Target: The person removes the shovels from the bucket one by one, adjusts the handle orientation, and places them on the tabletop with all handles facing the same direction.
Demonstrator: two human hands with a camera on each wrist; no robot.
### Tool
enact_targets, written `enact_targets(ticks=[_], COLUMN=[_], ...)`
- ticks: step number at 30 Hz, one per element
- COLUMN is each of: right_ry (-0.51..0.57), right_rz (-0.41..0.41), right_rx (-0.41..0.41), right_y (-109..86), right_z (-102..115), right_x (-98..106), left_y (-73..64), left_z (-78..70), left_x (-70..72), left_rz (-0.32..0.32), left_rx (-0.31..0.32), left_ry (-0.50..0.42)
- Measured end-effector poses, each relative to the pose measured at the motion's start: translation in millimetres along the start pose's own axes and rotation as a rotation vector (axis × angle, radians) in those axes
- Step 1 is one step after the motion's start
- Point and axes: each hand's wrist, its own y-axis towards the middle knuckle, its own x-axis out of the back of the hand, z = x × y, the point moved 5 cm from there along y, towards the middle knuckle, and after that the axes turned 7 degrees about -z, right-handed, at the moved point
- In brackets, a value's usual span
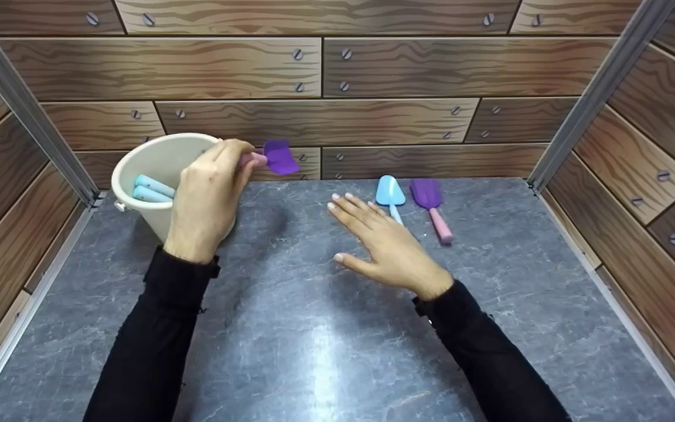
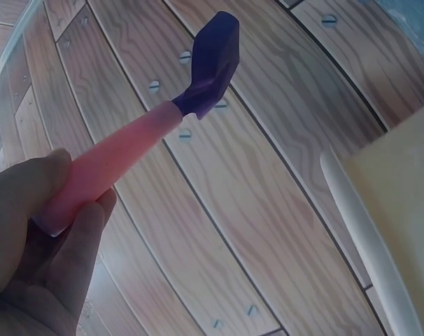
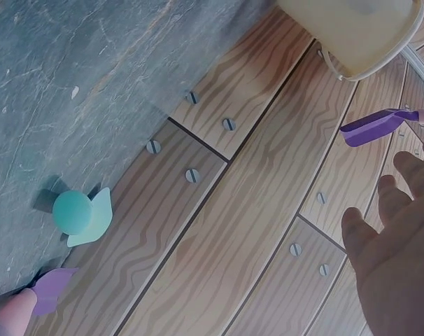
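Observation:
My left hand (image 1: pixel 208 193) pinches the pink handle of a small toy shovel (image 1: pixel 279 157) with a purple blade, held up beside the bucket's right rim. In the left wrist view, thumb and fingers close round the handle of that shovel (image 2: pixel 121 157). A cream bucket (image 1: pixel 164 225) stands at the left, with two light-blue handles (image 1: pixel 153 190) showing inside. My right hand (image 1: pixel 387 249) hovers over the table, fingers straight and holding nothing. Just beyond it lie a light-blue trowel (image 1: pixel 390 190), its handle partly hidden by the hand, and a second purple shovel (image 1: pixel 427 193) with a pink handle.
The grey marbled table (image 1: pixel 326 328) spreads out under both arms. A wood-patterned wall (image 1: pixel 326 70) with printed screws rises behind, and similar panels (image 1: pixel 654 193) stand at either side, with metal rails (image 1: pixel 595 88) in the corners.

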Motion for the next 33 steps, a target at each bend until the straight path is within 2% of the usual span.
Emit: enact_targets(ticks=[7, 17, 33], right_ry=[-0.005, 0.036, 0.099], right_rz=[0.014, -0.021, -0.049], right_rx=[-0.019, -0.011, -0.034], right_y=[0.2, 1.1, 2.0], right_z=[-0.4, -1.1, -2.9], right_x=[-0.2, -0.6, -3.4], left_y=[-6.2, -19.0, -37.8], left_z=[-8.9, -19.2, -35.2], left_x=[-4.3, -15.8, -32.0], left_rz=[-0.018, -0.023, 0.003], left_rx=[-0.038, -0.09, -0.164], left_ry=[-0.007, -0.01, -0.013])
